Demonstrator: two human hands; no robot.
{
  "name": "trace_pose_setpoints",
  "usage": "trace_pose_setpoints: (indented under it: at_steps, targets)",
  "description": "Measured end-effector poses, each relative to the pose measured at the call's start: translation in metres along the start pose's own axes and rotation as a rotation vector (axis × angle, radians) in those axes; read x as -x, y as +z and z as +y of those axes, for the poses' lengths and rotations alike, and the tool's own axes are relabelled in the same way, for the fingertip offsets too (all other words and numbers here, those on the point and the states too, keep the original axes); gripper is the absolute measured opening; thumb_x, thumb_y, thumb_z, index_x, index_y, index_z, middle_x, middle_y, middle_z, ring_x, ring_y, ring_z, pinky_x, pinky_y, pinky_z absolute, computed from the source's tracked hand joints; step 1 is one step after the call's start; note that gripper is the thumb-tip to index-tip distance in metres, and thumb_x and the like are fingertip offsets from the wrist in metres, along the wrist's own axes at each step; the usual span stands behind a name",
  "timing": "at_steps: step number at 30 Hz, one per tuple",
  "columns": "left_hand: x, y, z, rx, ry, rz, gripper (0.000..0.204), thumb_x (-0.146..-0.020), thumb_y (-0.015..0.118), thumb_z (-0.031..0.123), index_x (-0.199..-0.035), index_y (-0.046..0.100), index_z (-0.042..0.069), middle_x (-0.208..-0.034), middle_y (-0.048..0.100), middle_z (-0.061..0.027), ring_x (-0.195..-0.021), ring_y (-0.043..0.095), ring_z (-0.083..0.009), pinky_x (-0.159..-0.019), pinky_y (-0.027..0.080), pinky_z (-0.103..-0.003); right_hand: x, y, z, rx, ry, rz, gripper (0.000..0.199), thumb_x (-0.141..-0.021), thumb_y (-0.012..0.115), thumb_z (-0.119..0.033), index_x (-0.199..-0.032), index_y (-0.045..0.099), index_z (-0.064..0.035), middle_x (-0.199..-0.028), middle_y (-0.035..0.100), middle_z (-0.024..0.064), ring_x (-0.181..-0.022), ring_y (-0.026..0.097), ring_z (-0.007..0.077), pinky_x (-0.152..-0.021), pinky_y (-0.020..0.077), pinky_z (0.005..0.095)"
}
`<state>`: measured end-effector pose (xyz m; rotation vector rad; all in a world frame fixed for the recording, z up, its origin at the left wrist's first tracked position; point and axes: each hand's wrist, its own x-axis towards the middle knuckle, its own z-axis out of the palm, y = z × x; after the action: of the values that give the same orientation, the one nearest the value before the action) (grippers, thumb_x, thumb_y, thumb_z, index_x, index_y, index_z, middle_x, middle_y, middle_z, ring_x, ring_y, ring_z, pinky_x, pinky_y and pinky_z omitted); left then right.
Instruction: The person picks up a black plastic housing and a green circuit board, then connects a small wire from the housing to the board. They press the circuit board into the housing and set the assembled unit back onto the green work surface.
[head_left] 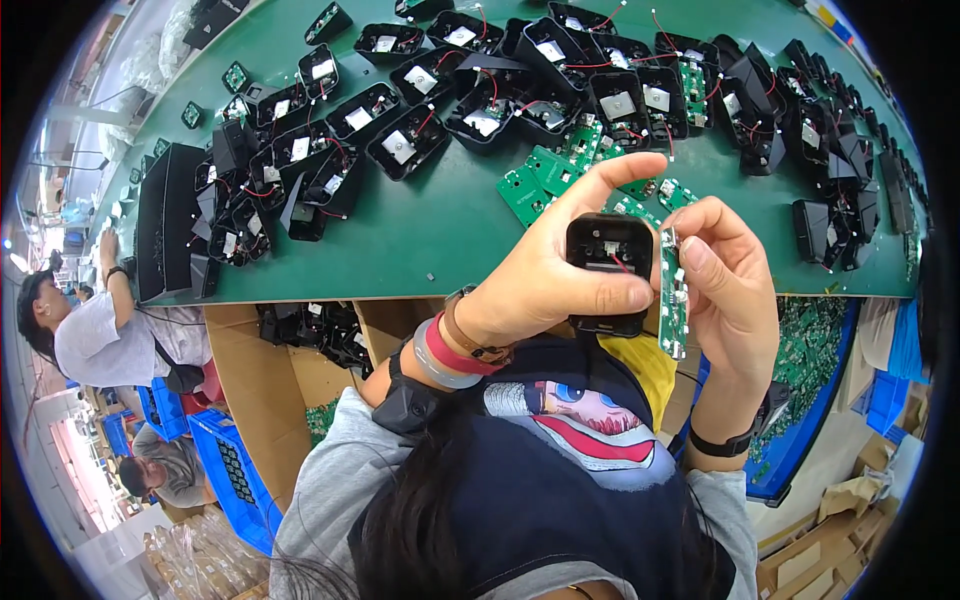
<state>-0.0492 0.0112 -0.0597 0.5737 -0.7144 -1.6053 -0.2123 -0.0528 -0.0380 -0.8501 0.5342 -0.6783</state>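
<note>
My left hand (570, 262) grips a small black plastic housing (608, 240), its open side facing me. Inside it a white connector and a thin red wire show. Close against its right side, my right hand (728, 270) pinches a narrow green circuit board (672, 305) upright between thumb and fingers. Whether the red wire joins the board is hard to make out. Just beyond my hands, several loose green circuit boards (535, 185) lie in a pile on the green table (440, 240).
Many black housings (405, 145) with red wires crowd the table's far side and both ends. Below its front edge stand a cardboard box (245, 370) with black parts and a blue bin (850, 350) full of circuit boards. A person (95, 330) works at the left.
</note>
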Motion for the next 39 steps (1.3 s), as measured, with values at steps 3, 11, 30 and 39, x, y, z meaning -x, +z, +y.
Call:
trace_pose_setpoints:
  at_steps: [3, 11, 30, 39]
  targets:
    - [0.000, 0.006, 0.000, -0.120, 0.030, 0.101, 0.071, -0.076, 0.068, 0.007, -0.135, 0.029, 0.004, -0.094, 0.058, -0.0020, -0.085, 0.057, -0.0088, -0.076, 0.046, -0.023, 0.005, 0.006, -0.005, 0.136, -0.072, 0.048, 0.017, -0.085, 0.063, -0.007, -0.097, 0.055, 0.0013, -0.082, 0.061, 0.0062, -0.060, 0.060, 0.0082, -0.052, 0.0495, 0.0183]
    - [0.001, 0.011, -0.006, 0.096, -0.047, 0.187, 0.056, -0.082, 0.057, 0.011, -0.132, 0.033, 0.001, -0.107, 0.056, -0.0067, -0.097, 0.056, -0.0132, -0.086, 0.045, -0.027, -0.002, 0.007, 0.004, 0.736, -0.412, 0.136, 0.012, -0.087, 0.055, -0.001, -0.097, 0.060, 0.0043, -0.095, 0.056, 0.0046, -0.071, 0.055, 0.0062, -0.057, 0.0433, 0.0176]
    - [0.004, 0.024, -0.003, -0.340, 0.120, 0.233, 0.056, -0.072, 0.061, 0.005, -0.123, 0.040, 0.002, -0.109, 0.051, -0.0077, -0.100, 0.050, -0.0129, -0.088, 0.042, -0.027, 0.022, 0.024, 0.020, 0.425, -0.488, 0.243, 0.026, -0.084, 0.059, 0.004, -0.109, 0.051, 0.0068, -0.096, 0.066, 0.0159, -0.098, 0.062, 0.0183, -0.082, 0.0500, 0.0261]
    - [0.006, 0.027, 0.005, -0.540, 0.116, 0.240, 0.051, -0.069, 0.057, 0.002, -0.118, 0.043, 0.000, -0.104, 0.054, -0.0074, -0.095, 0.052, -0.0114, -0.088, 0.042, -0.027, 0.016, 0.022, 0.008, 1.014, -0.716, 0.194, 0.010, -0.077, 0.064, 0.006, -0.083, 0.060, -0.0001, -0.082, 0.061, 0.0076, -0.073, 0.056, 0.0150, -0.060, 0.0436, 0.0215]
